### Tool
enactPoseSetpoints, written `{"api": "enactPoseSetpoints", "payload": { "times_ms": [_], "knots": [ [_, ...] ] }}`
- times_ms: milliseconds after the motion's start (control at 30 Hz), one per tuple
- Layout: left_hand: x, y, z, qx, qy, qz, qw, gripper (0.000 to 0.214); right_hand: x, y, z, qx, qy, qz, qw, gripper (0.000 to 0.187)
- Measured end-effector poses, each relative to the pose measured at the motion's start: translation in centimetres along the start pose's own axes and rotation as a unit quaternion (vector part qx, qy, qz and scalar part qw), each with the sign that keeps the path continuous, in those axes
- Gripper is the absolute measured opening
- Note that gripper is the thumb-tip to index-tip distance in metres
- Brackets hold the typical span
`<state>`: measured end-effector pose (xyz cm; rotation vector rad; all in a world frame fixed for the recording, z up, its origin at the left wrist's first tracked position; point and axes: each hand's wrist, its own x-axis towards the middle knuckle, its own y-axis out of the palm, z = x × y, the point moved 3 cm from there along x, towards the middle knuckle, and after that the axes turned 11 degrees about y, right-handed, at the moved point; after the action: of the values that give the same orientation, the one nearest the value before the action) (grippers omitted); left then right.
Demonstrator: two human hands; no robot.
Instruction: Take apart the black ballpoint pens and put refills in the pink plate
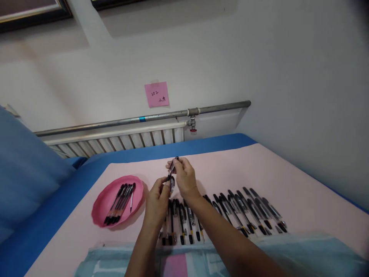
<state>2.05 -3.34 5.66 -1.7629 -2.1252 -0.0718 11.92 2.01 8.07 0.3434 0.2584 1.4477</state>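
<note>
— Holding anything right now?
— Yes, one pen (172, 171), up over the pink sheet (288, 184). The right hand (184, 179) pinches its top end and the left hand (158, 197) is closed on the lower end.
— Other pens?
— A row (236, 211) lies on the sheet beneath the wrists. A few more sit in the pink plate (99, 215), further left.

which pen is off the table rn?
The pen pinched between the left hand and right hand, held up in the air. All others lie flat: the row of pens below the hands, and a few on the pink plate.
</note>
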Motion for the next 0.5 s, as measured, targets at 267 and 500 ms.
{"api": "enactPoseSetpoints", "payload": {
  "times_ms": [267,500],
  "knots": [
    [0.2,-0.7,0.4,0.004,0.029,-0.066,0.997,0.032,1.4,-1.3,0.3,-0.046,0.003,0.037,0.998,0.009],
    [0.0,-0.7,-0.4,0.012,0.063,-0.084,0.994,0.029,-0.3,0.5,-1.0,-0.175,0.002,0.086,0.981,0.025]
  ]
}}
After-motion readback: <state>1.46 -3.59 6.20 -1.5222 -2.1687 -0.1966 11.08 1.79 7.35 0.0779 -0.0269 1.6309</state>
